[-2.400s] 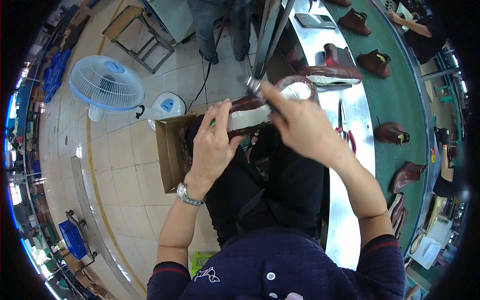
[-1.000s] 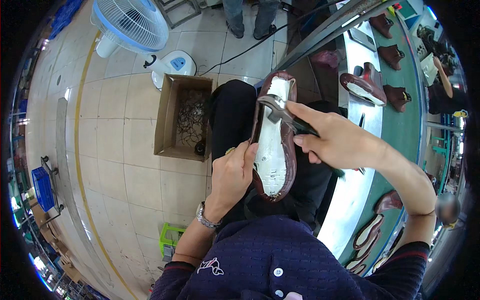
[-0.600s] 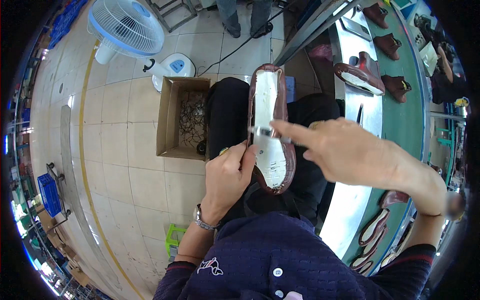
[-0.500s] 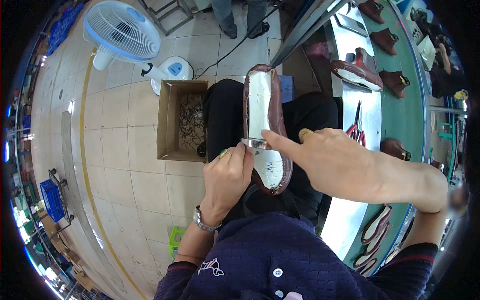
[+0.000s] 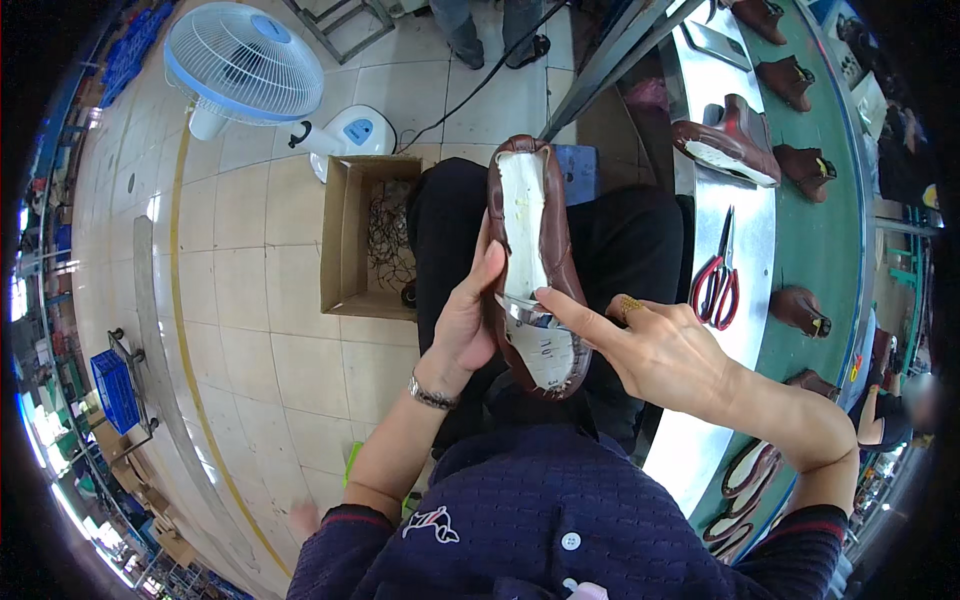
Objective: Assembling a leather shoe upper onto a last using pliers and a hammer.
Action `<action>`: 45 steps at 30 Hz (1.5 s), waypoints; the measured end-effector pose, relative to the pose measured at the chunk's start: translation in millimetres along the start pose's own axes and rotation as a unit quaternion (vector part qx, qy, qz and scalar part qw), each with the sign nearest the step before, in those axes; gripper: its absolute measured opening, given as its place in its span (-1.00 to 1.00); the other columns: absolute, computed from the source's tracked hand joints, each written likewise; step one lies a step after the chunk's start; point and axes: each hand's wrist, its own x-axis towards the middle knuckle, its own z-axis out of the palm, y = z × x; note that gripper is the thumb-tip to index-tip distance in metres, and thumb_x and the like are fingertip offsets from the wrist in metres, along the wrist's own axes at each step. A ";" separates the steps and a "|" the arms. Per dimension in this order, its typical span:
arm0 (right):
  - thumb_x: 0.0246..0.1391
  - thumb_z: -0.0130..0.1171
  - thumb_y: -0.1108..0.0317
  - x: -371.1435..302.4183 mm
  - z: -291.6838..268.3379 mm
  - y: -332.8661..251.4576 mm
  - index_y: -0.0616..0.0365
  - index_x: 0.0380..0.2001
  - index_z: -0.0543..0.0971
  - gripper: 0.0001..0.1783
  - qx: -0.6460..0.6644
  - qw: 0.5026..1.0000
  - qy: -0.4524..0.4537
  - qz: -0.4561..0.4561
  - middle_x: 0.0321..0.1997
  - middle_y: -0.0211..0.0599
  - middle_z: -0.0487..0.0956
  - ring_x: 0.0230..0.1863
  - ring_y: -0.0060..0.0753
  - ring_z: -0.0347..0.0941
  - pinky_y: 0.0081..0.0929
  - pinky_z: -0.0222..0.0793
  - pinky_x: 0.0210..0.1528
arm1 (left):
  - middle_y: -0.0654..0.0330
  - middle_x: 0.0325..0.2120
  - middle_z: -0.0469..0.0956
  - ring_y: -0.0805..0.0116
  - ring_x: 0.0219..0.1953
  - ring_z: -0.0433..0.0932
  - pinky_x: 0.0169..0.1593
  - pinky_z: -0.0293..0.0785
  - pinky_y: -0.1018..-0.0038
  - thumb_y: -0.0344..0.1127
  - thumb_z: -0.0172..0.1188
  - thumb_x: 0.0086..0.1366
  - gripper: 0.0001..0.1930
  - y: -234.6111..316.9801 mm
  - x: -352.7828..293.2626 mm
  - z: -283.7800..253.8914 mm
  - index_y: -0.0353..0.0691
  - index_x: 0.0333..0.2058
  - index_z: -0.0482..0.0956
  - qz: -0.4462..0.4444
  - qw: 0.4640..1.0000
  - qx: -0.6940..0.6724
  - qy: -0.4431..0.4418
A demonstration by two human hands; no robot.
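Note:
A brown leather shoe (image 5: 554, 225) lies sole side up over my lap, toe end away from me. Its pale insole board (image 5: 522, 205) shows, framed by the folded leather edge. My left hand (image 5: 462, 325) grips the shoe's left side, thumb on the leather rim and fingers underneath. A shiny, curved metal strip (image 5: 518, 306) crosses the middle of the shoe. My right hand (image 5: 665, 355) is closed at the strip's right end, its index finger stretched out with the tip on the insole. Its other fingers are curled and partly hidden.
Right of me, red-handled scissors (image 5: 716, 290) and another brown shoe (image 5: 728, 145) lie on a metal bench (image 5: 745, 225). Beyond runs a green conveyor (image 5: 800, 250) with several shoes. On the left stand a cardboard box (image 5: 345, 240) holding dark scraps and a fan (image 5: 245, 65).
My left hand has let go of the strip's left end and moved up onto the shoe's left side. My right hand stays at the strip, which now tilts down to the right.

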 end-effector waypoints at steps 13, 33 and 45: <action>0.15 0.15 0.22 82.9 -51.7 32.0 -0.34 0.34 0.22 -0.31 -0.158 0.985 0.000 -0.074 -0.63 -0.16 0.53 -0.59 -0.15 0.54 -0.32 0.46 -0.54 | 0.22 0.18 0.32 0.48 0.08 0.41 0.13 0.36 0.52 -0.16 0.08 0.41 -0.29 14.4 -0.4 13.0 -0.07 0.41 -0.07 0.046 0.989 0.134 0.045; 0.17 0.13 0.27 57.4 -26.1 -1.0 -0.13 0.33 0.20 -0.33 -0.039 0.999 -0.023 0.005 -0.65 -0.15 0.54 -0.64 -0.10 0.51 -0.19 0.38 -0.59 | 0.21 0.16 0.34 0.37 0.16 0.38 0.19 0.37 0.36 -0.12 0.19 0.34 -0.17 17.0 -16.4 -20.3 -0.03 0.41 -0.13 -0.019 0.972 0.234 -0.032; 0.02 0.06 0.47 12.7 -19.0 -41.8 -0.38 0.28 0.32 -0.27 -0.264 0.961 -0.032 -0.070 -0.27 0.02 0.50 -0.23 -0.13 0.51 -0.49 0.55 -0.42 | 0.26 0.40 0.00 0.21 0.37 0.12 0.38 0.06 0.15 0.24 -0.32 0.44 -0.32 -36.5 -38.0 -31.8 0.29 0.42 -0.29 -0.023 0.983 -0.151 -0.101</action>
